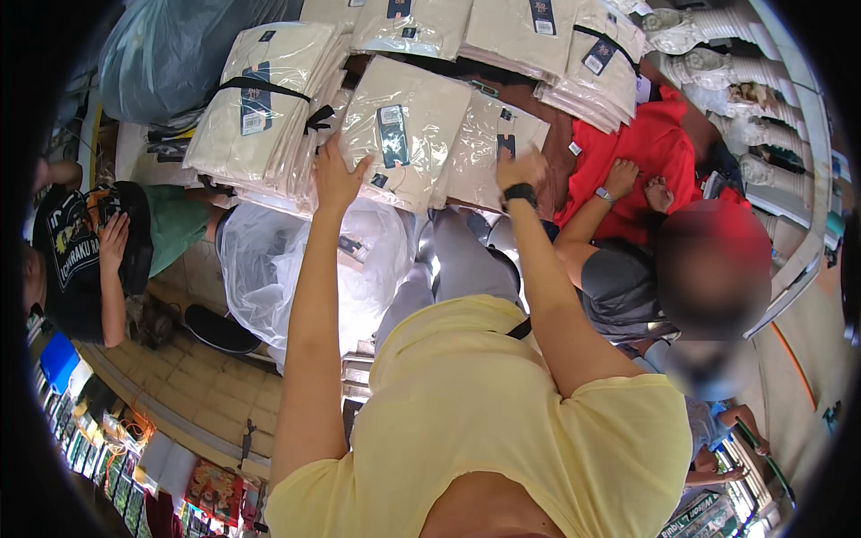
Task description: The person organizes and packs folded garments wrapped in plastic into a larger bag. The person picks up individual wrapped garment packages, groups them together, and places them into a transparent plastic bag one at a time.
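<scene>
You wear this wide fisheye camera on your head, facing steeply down. Your yellow shirt (484, 386) sits close below it; your hands (339, 177) and the wrapped packets (430, 103) lie farther off, toward the top.

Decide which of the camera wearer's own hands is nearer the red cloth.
Right. The right hand is just left of the red cloth, apart from it; the left hand is much farther left, beside the strapped stack of wrapped packs.
</scene>
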`<state>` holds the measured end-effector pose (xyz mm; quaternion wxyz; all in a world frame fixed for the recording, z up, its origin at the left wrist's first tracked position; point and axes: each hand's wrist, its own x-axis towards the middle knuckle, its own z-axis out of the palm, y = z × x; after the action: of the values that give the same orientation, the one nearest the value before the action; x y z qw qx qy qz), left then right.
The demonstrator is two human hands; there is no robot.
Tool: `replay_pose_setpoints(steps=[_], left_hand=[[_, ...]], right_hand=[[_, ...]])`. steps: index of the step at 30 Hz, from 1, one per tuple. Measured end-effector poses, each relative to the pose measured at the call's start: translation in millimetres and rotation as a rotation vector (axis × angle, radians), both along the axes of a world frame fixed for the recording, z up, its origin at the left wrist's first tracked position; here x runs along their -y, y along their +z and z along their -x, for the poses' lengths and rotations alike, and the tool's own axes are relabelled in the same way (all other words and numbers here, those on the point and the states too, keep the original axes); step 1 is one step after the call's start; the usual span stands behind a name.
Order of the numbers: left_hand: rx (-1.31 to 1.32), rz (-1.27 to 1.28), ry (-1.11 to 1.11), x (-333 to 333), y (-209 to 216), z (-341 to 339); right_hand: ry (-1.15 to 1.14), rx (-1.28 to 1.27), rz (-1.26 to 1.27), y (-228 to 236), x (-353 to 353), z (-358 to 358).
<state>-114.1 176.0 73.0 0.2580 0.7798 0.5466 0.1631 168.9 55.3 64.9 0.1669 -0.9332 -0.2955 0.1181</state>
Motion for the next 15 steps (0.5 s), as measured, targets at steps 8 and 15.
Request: replay_pose_setpoints(steps=[8,15], left_hand=[[0.103,0.328,0.021,-19.2,-25.2,1.5],[0.264,0.533,0.087,-32.3,-31.8,6.2]], right_hand=[[-0.424,-0.741,0.055,-75.8,87.3,-54.5],[0.123,-0.678,-0.386,40.0,112.9,-78.5]])
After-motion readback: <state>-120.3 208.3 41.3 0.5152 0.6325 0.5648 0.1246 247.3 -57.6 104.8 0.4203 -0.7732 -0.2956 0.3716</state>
